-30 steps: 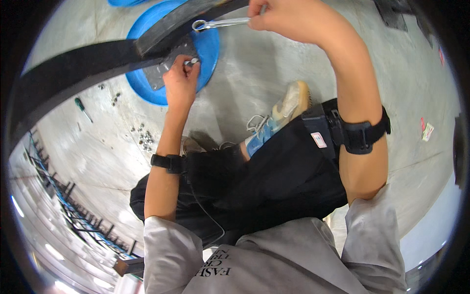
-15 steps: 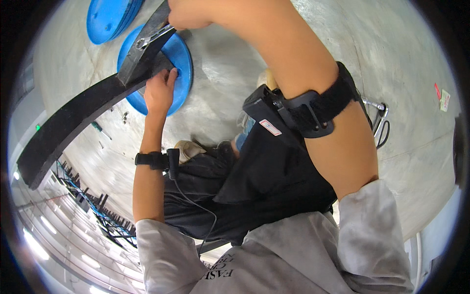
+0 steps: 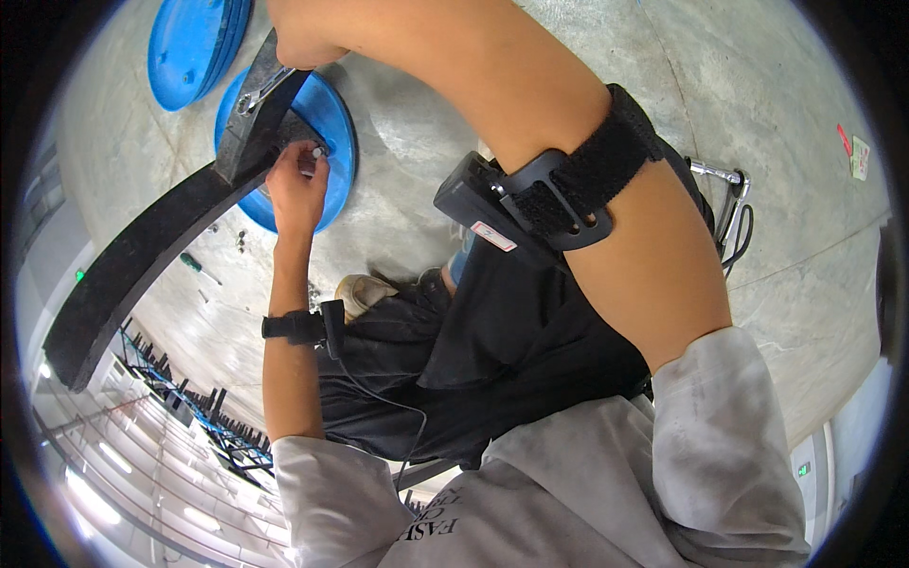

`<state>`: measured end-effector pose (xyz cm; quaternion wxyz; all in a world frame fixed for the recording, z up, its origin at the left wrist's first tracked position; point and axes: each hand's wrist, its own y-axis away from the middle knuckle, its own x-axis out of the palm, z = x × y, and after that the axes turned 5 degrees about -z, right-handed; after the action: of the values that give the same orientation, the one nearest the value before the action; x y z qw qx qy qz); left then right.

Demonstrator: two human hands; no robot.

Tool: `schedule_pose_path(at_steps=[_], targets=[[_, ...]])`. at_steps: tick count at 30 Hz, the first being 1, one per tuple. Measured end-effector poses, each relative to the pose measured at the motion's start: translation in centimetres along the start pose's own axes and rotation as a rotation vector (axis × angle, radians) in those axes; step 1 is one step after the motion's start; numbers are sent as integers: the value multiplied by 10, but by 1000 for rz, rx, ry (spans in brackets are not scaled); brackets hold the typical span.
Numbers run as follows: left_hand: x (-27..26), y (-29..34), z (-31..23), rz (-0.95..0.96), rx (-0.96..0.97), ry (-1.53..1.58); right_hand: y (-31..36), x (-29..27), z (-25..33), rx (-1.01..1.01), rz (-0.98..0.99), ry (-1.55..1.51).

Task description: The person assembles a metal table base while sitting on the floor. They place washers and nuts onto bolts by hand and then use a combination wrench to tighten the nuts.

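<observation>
At the upper left, a curved black beam (image 3: 133, 260) meets a second black bar (image 3: 248, 128) above a round blue disc (image 3: 338, 118). My right hand (image 3: 305, 40), partly cut off by the top edge, closes around the handle of a silver wrench (image 3: 258, 92). The wrench's ringed head rests against the black bar. Below the joint, my left hand (image 3: 296, 189) is curled with thumb and fingers pinched by the beam's end. A small pale piece shows at its fingertips, too small to name.
Several stacked blue discs (image 3: 185, 57) lie at the upper left. A green-handled screwdriver (image 3: 197, 266) and small hardware (image 3: 241, 241) are on the concrete floor. Right of my right arm stands a metal tool with a black loop (image 3: 737, 213). A red-and-white tag (image 3: 859, 159) lies far right.
My view has shifted slightly. My left hand's fingers have curled more and now show a small pale piece. My right hand and the wrench appear farther left.
</observation>
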<state>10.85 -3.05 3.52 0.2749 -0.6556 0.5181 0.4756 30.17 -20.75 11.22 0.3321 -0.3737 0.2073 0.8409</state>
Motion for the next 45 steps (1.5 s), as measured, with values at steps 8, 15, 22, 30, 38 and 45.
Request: schedule_pose_path(at_steps=[8, 15, 22, 30, 38, 45], targets=[[-2, 7, 10, -49, 10, -29, -7, 8, 7, -10, 15, -15], [7, 3, 6, -113, -48, 51, -15, 10, 4, -8, 17, -7], [8, 6, 22, -94, -13, 154, -18, 14, 7, -15, 22, -9], [8, 6, 18, -124, -63, 175, -13, 17, 8, -10, 30, -4], [6, 7, 18, -114, -28, 123, -18, 18, 10, -23, 29, 1], [8, 11, 11, -140, -24, 111, -11, 20, 9, -19, 30, 13]])
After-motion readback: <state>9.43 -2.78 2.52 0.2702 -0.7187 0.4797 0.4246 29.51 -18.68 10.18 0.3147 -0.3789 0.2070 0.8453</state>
